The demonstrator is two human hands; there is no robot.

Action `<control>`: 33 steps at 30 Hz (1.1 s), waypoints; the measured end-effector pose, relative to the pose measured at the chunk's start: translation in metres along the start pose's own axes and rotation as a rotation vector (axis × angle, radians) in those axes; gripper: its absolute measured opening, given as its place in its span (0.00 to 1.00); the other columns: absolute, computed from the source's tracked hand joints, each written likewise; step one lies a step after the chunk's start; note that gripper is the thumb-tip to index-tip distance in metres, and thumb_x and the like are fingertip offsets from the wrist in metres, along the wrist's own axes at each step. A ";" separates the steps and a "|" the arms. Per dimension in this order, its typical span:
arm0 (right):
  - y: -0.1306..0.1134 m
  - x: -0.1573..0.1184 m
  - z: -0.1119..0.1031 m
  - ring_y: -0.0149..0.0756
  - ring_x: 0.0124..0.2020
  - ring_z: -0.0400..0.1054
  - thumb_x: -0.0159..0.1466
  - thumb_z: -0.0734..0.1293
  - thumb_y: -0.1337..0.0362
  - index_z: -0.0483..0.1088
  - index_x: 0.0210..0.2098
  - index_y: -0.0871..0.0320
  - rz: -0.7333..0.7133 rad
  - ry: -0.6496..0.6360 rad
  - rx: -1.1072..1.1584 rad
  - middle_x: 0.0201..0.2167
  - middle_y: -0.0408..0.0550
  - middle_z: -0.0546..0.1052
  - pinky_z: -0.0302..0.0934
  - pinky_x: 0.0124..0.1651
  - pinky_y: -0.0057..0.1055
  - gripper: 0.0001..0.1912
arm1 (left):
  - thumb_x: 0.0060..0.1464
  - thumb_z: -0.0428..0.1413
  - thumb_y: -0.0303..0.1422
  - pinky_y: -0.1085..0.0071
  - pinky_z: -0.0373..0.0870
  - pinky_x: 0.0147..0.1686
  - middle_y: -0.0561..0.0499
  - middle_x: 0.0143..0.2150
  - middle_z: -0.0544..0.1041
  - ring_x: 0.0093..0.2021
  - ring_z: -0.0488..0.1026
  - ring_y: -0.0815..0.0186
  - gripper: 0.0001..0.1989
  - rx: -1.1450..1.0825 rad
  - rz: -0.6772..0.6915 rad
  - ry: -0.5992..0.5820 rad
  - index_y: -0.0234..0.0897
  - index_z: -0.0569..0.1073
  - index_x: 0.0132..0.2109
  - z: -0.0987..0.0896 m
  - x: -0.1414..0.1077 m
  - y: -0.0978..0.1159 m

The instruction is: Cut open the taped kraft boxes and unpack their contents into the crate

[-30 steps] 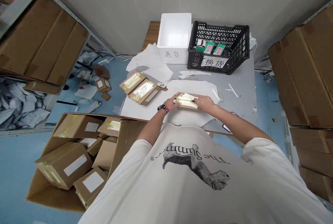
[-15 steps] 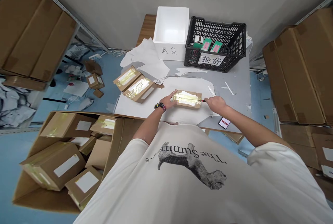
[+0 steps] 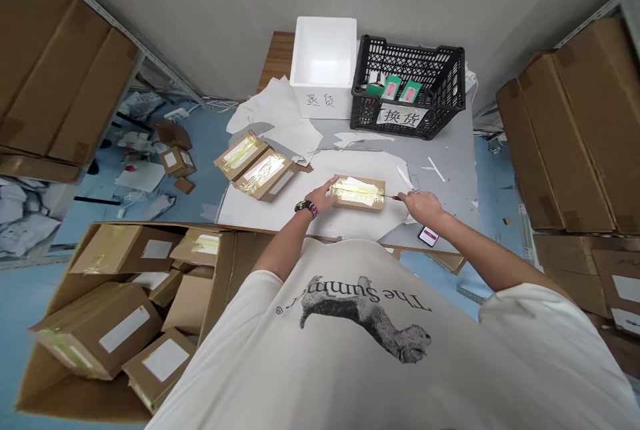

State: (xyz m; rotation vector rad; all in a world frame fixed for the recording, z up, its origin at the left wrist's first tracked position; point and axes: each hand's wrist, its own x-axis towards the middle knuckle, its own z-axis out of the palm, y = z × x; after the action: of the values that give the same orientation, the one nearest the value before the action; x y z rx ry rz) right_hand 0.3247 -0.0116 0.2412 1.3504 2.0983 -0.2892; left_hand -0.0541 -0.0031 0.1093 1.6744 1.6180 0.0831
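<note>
A small taped cardboard box with a white label lies on the white-covered table in front of me. My left hand, a beaded bracelet at its wrist, grips the box's left end, thumb on the near side and fingers at the far side. In my right hand is a small knife with a red and black handle. Its thin tip points left and meets the right end of the box, by the taped seam. Most of the handle is hidden in my fingers.
Two taped cartons lie to the left. Behind stand a white foam box and a black plastic crate holding green packets. A phone lies at the near edge. A large carton of parcels stands at lower left.
My right hand has moved slightly right, away from the box, so more of the knife shows. My left hand stays on the box. The whole view has shifted a little.
</note>
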 end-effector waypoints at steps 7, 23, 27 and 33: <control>-0.002 -0.012 0.008 0.51 0.55 0.84 0.78 0.61 0.75 0.70 0.74 0.55 0.024 0.002 0.016 0.57 0.65 0.85 0.65 0.50 0.36 0.27 | 0.67 0.64 0.55 0.55 0.78 0.61 0.48 0.74 0.81 0.71 0.80 0.43 0.52 0.012 0.008 -0.009 0.61 0.51 0.89 -0.003 -0.004 0.003; 0.007 -0.039 0.064 0.51 0.49 0.84 0.81 0.57 0.68 0.63 0.81 0.51 0.228 0.092 0.144 0.57 0.62 0.84 0.69 0.48 0.37 0.30 | 0.57 0.72 0.48 0.35 0.60 0.79 0.38 0.88 0.58 0.86 0.53 0.31 0.50 0.268 0.074 0.130 0.47 0.68 0.82 -0.012 0.007 0.015; -0.002 -0.022 0.067 0.52 0.53 0.84 0.84 0.57 0.58 0.59 0.84 0.49 0.274 0.141 0.352 0.62 0.60 0.83 0.70 0.50 0.37 0.31 | 0.59 0.70 0.42 0.30 0.39 0.85 0.41 0.88 0.58 0.87 0.50 0.34 0.44 0.349 0.273 0.121 0.46 0.71 0.79 -0.008 0.027 0.043; -0.035 0.024 0.061 0.53 0.63 0.80 0.85 0.59 0.50 0.63 0.83 0.52 0.290 0.296 0.664 0.69 0.60 0.82 0.72 0.59 0.39 0.32 | 0.66 0.64 0.40 0.36 0.41 0.85 0.40 0.83 0.69 0.82 0.64 0.40 0.39 0.325 0.415 0.000 0.49 0.70 0.82 0.012 0.056 0.079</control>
State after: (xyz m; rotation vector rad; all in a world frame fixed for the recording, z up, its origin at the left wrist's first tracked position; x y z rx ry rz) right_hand 0.3103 -0.0399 0.1736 2.1719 2.0794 -0.7459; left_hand 0.0272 0.0496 0.1200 2.2427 1.3105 0.0270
